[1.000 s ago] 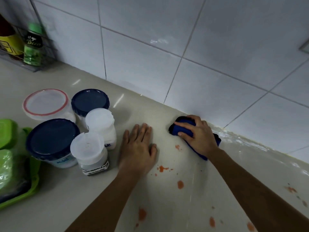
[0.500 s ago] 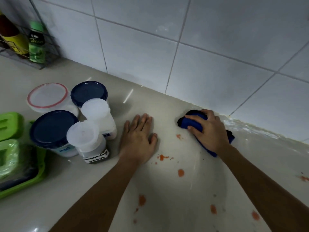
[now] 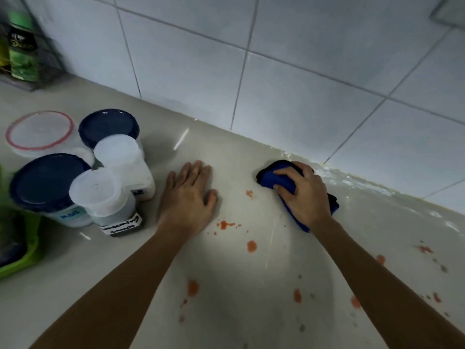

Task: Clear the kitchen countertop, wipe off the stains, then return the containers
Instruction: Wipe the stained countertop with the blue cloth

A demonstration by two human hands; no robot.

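Head camera, looking down: my right hand (image 3: 304, 195) curls over a folded blue cloth (image 3: 274, 176), pressing it onto the pale countertop (image 3: 226, 157) close to the tiled wall (image 3: 276, 84). My left hand (image 3: 187, 197) lies flat on the counter, fingers straight and together, holding nothing. Orange stains (image 3: 251, 246) dot the surface between and below my hands (the nearest sits just left of the cloth). The containers (image 3: 97, 190) stand clustered just left of my left hand.

"MSG" on tub (image 3: 50, 187), "Seasoning" on jar (image 3: 110, 210)

Containers (image 3: 83, 172) left of stains (image 3: 251, 245).
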